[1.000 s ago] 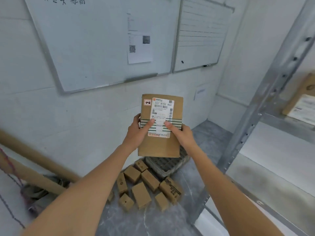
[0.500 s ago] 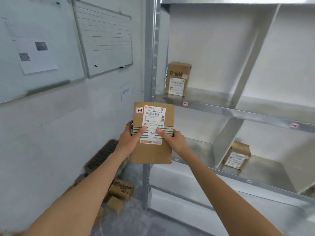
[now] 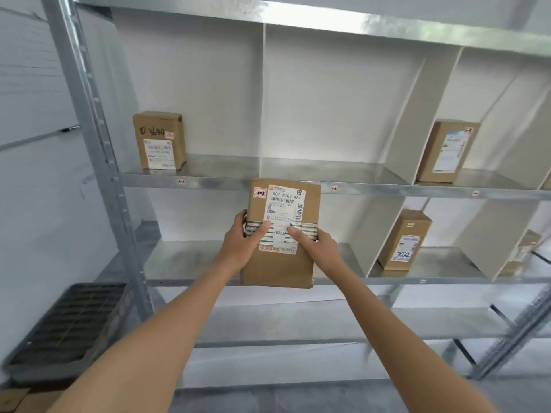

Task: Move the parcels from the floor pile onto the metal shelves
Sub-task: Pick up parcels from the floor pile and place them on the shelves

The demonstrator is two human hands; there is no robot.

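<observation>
- The shelves fill the view, split by white dividers into bays; three hold an upright box each.
- A dark crate stands low at left.
- The parcel is held upright in the air before the shelf edge, label facing the camera.
- Left hand and right hand grasp its sides, thumbs on the label.

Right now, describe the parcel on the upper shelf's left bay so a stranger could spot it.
Find the metal shelves and the upper shelf's leftmost bay, beside the upright post. One brown parcel stands there alone. Unlike the other shelved parcels, it has black handwritten digits above its white label and a small red sticker.
</observation>
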